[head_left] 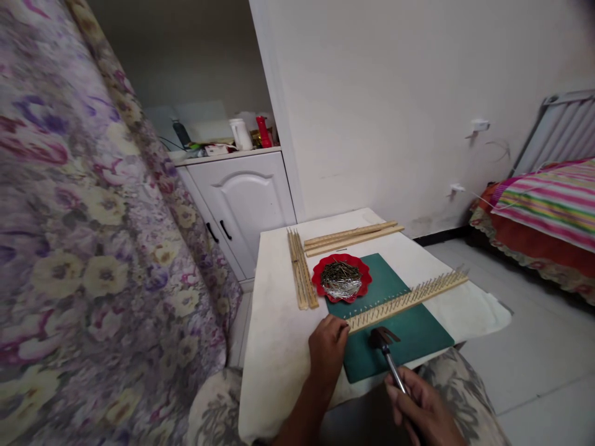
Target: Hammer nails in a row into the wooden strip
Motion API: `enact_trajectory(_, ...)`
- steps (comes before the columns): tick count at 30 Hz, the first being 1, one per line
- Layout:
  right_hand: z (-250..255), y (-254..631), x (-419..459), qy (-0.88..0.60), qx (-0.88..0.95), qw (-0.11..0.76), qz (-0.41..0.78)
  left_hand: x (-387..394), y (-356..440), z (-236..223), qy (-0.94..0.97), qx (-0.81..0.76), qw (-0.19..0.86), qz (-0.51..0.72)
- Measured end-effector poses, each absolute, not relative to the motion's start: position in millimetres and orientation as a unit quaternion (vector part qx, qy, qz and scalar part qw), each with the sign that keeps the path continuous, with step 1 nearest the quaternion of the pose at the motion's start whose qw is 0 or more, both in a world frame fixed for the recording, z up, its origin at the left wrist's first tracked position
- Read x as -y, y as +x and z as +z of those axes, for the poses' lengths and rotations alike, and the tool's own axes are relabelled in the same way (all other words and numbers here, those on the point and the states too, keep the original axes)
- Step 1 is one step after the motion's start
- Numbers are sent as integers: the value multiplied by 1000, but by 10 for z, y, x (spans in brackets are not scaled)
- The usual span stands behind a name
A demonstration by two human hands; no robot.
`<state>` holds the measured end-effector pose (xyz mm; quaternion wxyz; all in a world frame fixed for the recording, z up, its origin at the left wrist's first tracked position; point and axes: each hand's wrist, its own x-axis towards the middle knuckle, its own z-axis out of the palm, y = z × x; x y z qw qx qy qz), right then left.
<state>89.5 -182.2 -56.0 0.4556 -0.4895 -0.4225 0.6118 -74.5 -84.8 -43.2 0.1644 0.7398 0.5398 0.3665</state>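
Note:
My left hand rests closed on the near end of a wooden strip studded with a row of upright nails; the strip lies across a green cutting mat. My right hand is wrapped round the metal handle of a small hammer, whose dark head hovers just above the mat, close to the strip's near end. A red scalloped dish heaped with thin metal nails sits at the mat's far left corner.
More wooden strips lie on the white table: one bundle left of the dish, another behind it. A floral curtain hangs at left, a white cabinet behind, a bed at right.

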Motion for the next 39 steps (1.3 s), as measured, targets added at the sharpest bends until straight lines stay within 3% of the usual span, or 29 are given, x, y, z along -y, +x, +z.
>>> enact_trajectory(8, -129, 787, 1633, -455, 493, 430, 605, 853, -728, -439, 728, -540, 173, 386)
enact_trajectory(39, -80, 753, 1504, -429, 506, 428, 614, 812, -744, -544, 717, -513, 190, 433)
